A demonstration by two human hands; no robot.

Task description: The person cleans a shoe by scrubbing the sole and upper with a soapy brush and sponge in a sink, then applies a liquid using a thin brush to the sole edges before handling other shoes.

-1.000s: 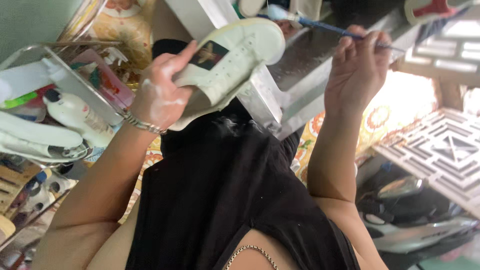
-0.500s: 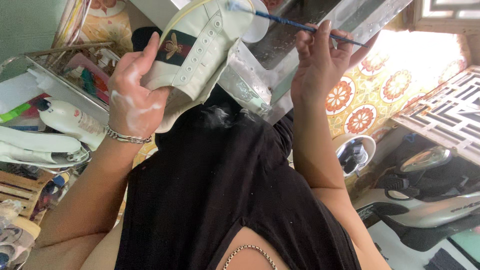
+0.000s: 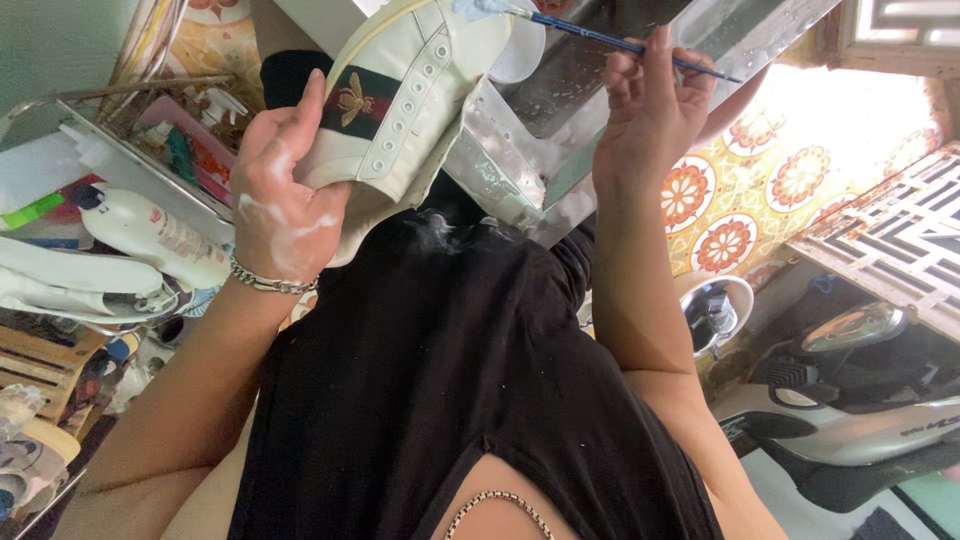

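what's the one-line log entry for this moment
left hand: holds shoe | right hand: holds brush | brush tip: on shoe toe

the left hand, smeared with white foam, grips a cream sneaker by its side (a dark stripe with a small bee on it shows). the right hand pinches a thin blue brush, its foamy tip touching the shoe near the toe. a white bottle lies on the cluttered shelf beside the left wrist.
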